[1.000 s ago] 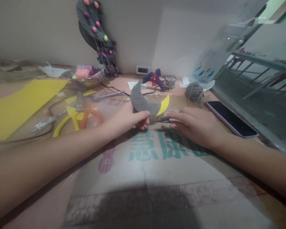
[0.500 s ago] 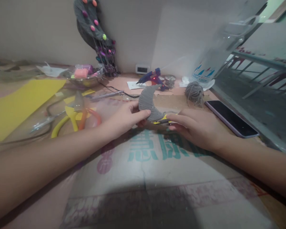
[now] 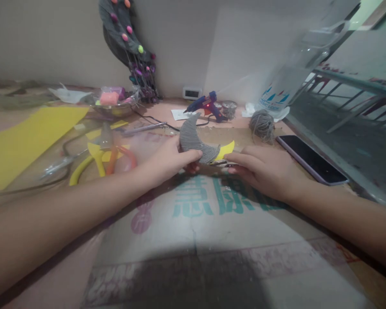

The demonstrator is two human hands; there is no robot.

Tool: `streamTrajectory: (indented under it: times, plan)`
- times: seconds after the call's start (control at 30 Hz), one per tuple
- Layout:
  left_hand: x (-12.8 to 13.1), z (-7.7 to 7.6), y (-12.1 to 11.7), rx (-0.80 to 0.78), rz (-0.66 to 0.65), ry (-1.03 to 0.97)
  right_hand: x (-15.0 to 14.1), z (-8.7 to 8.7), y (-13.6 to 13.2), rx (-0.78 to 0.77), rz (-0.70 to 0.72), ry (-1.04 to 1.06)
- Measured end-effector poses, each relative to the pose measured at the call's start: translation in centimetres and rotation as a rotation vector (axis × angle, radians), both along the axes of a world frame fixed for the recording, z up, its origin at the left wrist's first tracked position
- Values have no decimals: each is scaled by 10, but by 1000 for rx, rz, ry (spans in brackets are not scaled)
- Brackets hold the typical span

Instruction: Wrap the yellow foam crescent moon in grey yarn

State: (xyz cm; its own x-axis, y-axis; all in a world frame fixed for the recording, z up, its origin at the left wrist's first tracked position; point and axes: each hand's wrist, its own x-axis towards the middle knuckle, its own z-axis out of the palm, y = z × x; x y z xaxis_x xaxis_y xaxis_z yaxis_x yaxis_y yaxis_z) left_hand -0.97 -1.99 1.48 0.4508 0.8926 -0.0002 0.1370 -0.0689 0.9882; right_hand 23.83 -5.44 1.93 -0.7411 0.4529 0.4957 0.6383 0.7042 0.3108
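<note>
A yellow crescent moon shape (image 3: 194, 139), mostly wound with grey yarn, is pinched in my left hand (image 3: 176, 156), thumb on its front and fingers behind. Its right tip (image 3: 225, 150) is bare yellow. My right hand (image 3: 260, 169) is closed beside that tip, forefinger and thumb close together at its lower edge. Thin dark lines show between the fingertips and the crescent; what the right fingers pinch is too small to make out. Both hands are just above a printed cardboard sheet (image 3: 180, 240).
Behind the hands are a glue gun (image 3: 207, 105) with a red light and a grey yarn ball (image 3: 262, 124). A phone (image 3: 312, 159) lies at right. Pliers (image 3: 104, 156), a yellow sheet (image 3: 32, 146) and a metal bowl (image 3: 114, 110) are at left. A decorated grey crescent (image 3: 120, 34) hangs behind.
The crescent has tilted and shifted left, so its bare yellow tip now points up to the right beside my right fingers. Both hands stay almost in place.
</note>
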Motion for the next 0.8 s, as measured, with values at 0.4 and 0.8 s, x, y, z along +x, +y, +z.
streamTrajectory:
  times: [0.4, 0.8]
  plan:
    - [1, 1, -1, -1, -17, -27, -2, 2, 1, -9, 10, -22]
    - [-1, -4, 1, 3, -48, -29, -2, 2, 1, 48, 42, -54]
